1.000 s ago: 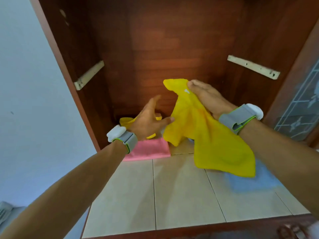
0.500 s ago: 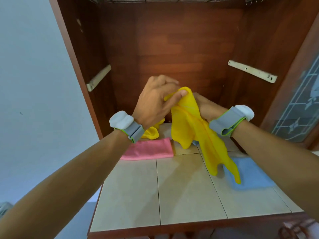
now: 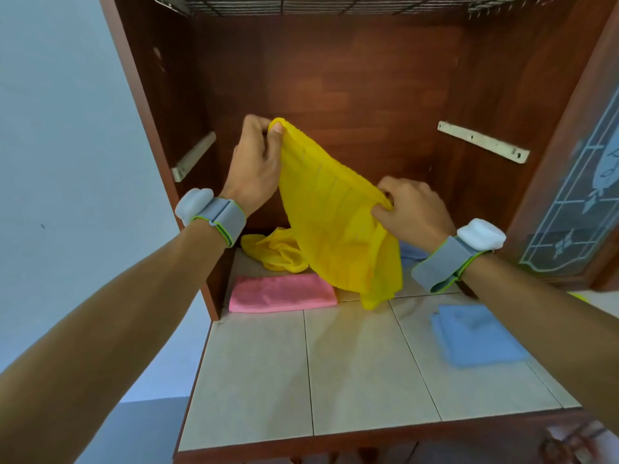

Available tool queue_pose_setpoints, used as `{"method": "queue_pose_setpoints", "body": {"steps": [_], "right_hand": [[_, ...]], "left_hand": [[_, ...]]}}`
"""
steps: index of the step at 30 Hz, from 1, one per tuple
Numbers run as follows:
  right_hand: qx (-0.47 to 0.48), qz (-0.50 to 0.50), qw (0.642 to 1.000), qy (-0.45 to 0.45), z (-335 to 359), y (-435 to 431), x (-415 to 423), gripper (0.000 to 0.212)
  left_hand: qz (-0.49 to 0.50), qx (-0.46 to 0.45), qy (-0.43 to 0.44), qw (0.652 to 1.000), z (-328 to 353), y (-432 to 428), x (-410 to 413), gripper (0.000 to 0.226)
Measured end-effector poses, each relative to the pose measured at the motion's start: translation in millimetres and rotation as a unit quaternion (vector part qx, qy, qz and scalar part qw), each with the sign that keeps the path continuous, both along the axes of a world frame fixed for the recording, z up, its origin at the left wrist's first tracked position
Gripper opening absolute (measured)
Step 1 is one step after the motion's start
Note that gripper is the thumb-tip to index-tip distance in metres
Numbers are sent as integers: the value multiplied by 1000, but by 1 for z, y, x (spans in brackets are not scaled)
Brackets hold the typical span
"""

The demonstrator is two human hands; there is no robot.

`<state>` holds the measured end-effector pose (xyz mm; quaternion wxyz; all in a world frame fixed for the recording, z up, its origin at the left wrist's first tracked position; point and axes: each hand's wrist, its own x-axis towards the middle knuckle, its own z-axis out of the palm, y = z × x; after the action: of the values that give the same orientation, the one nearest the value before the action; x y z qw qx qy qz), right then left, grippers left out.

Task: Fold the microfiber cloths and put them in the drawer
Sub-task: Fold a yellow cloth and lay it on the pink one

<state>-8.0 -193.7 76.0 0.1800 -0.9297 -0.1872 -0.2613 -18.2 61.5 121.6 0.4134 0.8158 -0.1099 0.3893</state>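
A yellow microfiber cloth (image 3: 335,222) hangs spread in the air above the tiled shelf (image 3: 351,373). My left hand (image 3: 256,162) pinches its upper corner, higher up. My right hand (image 3: 410,209) pinches the other top corner, lower and to the right. A second yellow cloth (image 3: 274,251) lies crumpled at the back of the shelf. A folded pink cloth (image 3: 281,293) lies at the left, and a folded blue cloth (image 3: 475,336) lies at the right. Another bit of blue cloth (image 3: 410,252) shows behind my right wrist.
The shelf sits inside a dark wooden cabinet (image 3: 335,78) with metal brackets on both side walls (image 3: 192,155) (image 3: 482,140). A wire rack (image 3: 335,3) spans the top. A glass-panelled door (image 3: 582,202) stands at the right. A pale wall (image 3: 60,145) is at the left.
My hands have moved apart, pulling the bunched yellow cloth open; my left hand rose with one corner and my right hand now grips another. The view tilted upward.
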Motion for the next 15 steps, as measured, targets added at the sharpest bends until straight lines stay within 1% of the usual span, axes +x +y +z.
{"method": "queue_pose_setpoints", "body": {"steps": [1, 2, 4, 6, 9, 10, 12, 13, 15], "right_hand": [[-30, -33, 999, -11, -1, -6, 2, 12], [-46, -58, 997, -14, -2, -15, 2, 15], [-41, -73, 996, 2, -6, -28, 1, 23], [-19, -53, 998, 17, -12, -38, 1, 27], [-4, 19, 999, 45, -14, -51, -6, 25], [-11, 44, 997, 70, -14, -53, -9, 22], [-57, 81, 981, 169, -14, -54, -23, 17], [-91, 96, 962, 238, -19, -53, -31, 16], [-144, 125, 909, 371, -35, -54, -45, 7]], "left_hand": [[1, -14, 1, 1000, -1, 6, 1, 19], [1, -29, 2, 1000, -2, 11, 3, 19], [13, -38, 1, 999, -10, 25, 3, 19], [28, -34, 3, 999, -20, 38, 1, 19], [42, -42, -2, 998, -34, 47, -6, 19], [49, -36, -1, 998, -40, 50, -9, 21], [52, -10, 13, 999, -60, 52, -19, 26], [43, 13, 28, 999, -72, 53, -26, 27], [-1, 67, 95, 993, -106, 54, -40, 27]]}}
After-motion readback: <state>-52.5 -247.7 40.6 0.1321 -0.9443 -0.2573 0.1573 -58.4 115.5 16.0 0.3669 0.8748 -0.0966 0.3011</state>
